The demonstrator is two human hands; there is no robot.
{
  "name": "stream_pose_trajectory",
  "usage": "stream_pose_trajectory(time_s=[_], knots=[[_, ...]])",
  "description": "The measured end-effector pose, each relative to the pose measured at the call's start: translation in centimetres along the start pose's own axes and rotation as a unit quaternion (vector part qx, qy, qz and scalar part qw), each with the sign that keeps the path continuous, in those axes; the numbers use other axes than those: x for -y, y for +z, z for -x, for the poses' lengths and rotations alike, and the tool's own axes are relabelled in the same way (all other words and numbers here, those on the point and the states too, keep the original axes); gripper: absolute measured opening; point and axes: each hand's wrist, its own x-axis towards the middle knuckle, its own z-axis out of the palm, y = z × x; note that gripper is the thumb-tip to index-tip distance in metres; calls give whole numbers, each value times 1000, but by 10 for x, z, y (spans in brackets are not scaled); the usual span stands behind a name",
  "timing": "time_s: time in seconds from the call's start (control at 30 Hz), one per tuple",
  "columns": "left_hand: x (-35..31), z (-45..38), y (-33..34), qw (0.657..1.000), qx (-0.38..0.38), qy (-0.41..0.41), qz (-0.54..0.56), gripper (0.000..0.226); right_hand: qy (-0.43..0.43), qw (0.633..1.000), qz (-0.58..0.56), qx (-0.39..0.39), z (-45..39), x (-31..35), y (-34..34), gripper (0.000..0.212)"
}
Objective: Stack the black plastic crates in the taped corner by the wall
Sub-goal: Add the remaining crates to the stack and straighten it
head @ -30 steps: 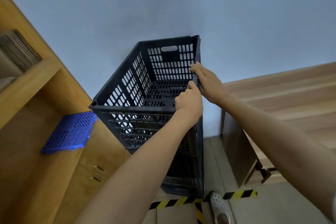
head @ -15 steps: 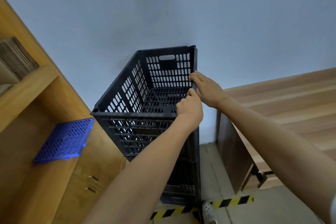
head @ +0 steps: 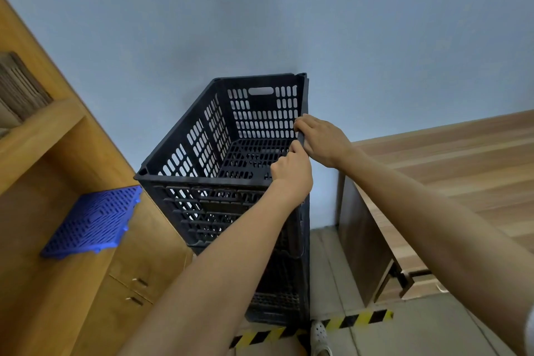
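Observation:
A tall stack of black perforated plastic crates [head: 202, 211] stands in the corner against the blue wall. The top crate [head: 260, 113] is open and empty, its slotted floor visible. My left hand [head: 291, 175] grips the top crate's right rim near the front corner. My right hand [head: 320, 137] holds the same right rim a little further back, fingers curled over the edge. Yellow-and-black tape [head: 358, 319] marks the floor in front of the stack.
A wooden shelf unit [head: 43, 153] stands at the left, with a blue slotted plastic panel [head: 92, 222] lying on it. A wooden desk [head: 450, 170] stands close on the right. My white shoe [head: 319, 335] rests on the tiled floor by the tape.
The view has tilted slightly, so the stack sits lower in frame. Both hands stay on the top crate's right rim in nearly the same grip.

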Motion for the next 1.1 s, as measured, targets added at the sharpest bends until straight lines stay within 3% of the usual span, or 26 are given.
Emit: stream_pose_trajectory(time_s=[0.4, 0.57, 0.7, 0.83, 1.1], knots=[[16, 2, -8, 999, 11, 13, -36, 45, -8, 1000, 1, 4, -4, 12, -3, 23], [65, 10, -39, 996, 19, 31, -77, 51, -41, 999, -6, -17, -21, 38, -12, 30], [120, 48, -40, 996, 62, 7, -64, 65, -136, 990, 36, 11, -31, 84, -5, 33], [148, 73, -30, 998, 39, 0, -51, 55, -157, 986, 62, 3, -25, 107, 5, 34], [150, 83, -23, 999, 12, -14, -32, 48, -223, 966, 10, 133, -32, 94, -17, 64]])
